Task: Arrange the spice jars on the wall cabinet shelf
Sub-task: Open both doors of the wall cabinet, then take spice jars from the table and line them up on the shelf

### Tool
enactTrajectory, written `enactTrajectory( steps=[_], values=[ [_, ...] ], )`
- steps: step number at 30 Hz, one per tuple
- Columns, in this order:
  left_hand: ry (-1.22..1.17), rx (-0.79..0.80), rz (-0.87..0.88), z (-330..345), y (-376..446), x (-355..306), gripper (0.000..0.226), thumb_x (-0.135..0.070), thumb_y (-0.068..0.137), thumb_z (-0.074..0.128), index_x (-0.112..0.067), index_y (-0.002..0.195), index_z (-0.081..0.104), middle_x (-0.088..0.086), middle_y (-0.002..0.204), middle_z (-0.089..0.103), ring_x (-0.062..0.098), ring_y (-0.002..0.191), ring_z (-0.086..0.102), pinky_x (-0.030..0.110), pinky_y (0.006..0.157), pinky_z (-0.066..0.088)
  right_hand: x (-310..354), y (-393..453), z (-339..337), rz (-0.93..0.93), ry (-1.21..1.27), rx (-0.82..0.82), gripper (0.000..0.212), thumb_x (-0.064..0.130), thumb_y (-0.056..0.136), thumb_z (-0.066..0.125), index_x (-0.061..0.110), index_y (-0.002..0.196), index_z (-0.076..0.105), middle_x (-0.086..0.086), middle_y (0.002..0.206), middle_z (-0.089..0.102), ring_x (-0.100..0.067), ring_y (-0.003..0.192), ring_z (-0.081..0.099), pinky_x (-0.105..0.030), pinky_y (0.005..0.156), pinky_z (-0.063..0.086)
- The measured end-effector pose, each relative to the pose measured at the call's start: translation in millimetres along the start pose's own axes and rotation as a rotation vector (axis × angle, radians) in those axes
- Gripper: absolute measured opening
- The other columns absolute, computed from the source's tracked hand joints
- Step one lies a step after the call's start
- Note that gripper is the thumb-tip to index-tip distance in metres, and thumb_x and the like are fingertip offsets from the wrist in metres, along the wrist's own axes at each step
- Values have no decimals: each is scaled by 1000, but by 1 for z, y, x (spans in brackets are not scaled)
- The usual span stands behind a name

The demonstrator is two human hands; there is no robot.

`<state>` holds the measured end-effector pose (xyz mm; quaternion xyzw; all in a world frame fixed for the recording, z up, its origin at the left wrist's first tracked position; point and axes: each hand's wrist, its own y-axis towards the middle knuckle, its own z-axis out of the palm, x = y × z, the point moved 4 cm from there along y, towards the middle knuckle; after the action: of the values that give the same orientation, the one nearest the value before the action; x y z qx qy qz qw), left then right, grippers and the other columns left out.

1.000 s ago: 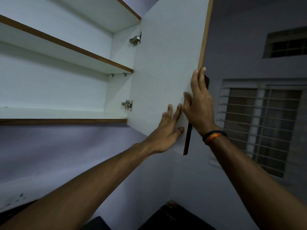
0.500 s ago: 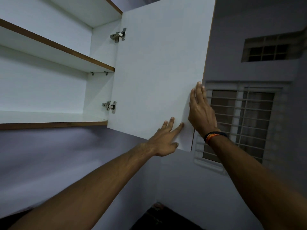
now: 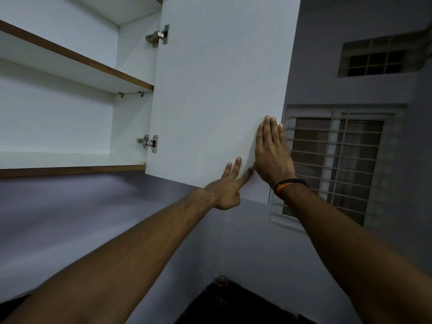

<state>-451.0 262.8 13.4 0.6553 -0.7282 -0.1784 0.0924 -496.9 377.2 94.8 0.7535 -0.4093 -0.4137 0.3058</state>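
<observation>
The white wall cabinet stands open above me, its door point(image 3: 217, 90) swung out to the right on two metal hinges. The bottom shelf point(image 3: 70, 161) and the middle shelf point(image 3: 77, 59), both with brown front edges, hold nothing that I can see. No spice jars are in view. My right hand point(image 3: 271, 153) lies flat against the inner face of the door near its free edge, fingers together and pointing up. My left hand point(image 3: 228, 185) touches the door's lower edge with stretched fingertips. Neither hand holds anything.
A barred window point(image 3: 334, 164) and a small vent window point(image 3: 376, 59) sit in the grey wall to the right of the door. A dark countertop point(image 3: 233, 305) lies far below, in the corner.
The door has swung further open to the right. My right hand went from gripping the door's edge to lying flat on its inner face. My left hand followed along the lower edge.
</observation>
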Motion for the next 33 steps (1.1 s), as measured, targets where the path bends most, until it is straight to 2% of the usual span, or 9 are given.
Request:
enactTrajectory(
  steps=[5,10,15,20,25,33],
  values=[
    [63,39,6,-4,-3,6,89,-10,97,48,-33,157,-13,2,161,-33,28,152,-19,51,123,19,-2,-2,-6,-11,-12,21,70,10,98,29,-10,156,-4,-32,165,-10,-43,155,-9,-53,128,5],
    [93,51,-17,-7,-18,15,91,-15,95,53,-29,158,-12,6,164,-25,31,153,-13,48,125,8,4,-3,-18,33,63,57,74,10,96,37,-9,157,0,-29,167,-6,-39,157,-6,-51,128,7],
    [163,55,-80,-12,-45,37,94,-17,93,58,-25,159,-9,8,166,-19,33,153,-10,49,125,4,28,-6,-29,44,204,51,72,15,95,46,-7,157,17,-27,166,11,-40,156,10,-52,128,11],
    [268,25,-187,-24,-82,71,96,-20,93,61,-23,159,-9,10,166,-17,34,153,-12,52,124,1,80,-14,-29,-78,398,13,69,14,91,54,-3,153,31,-25,163,25,-40,153,22,-52,125,22],
    [312,-7,-291,-41,-126,107,94,-24,94,60,-24,160,-7,9,167,-16,33,153,-12,55,123,0,140,-14,-33,-182,608,4,70,12,91,55,2,156,31,-22,165,23,-38,153,23,-51,122,25],
    [346,-43,-594,-69,-245,173,91,-27,95,59,-22,160,-3,8,168,-11,34,154,-9,56,123,5,264,-21,-68,-356,913,-17,67,6,90,54,3,154,35,-23,163,30,-39,150,30,-50,117,31]
  ],
)
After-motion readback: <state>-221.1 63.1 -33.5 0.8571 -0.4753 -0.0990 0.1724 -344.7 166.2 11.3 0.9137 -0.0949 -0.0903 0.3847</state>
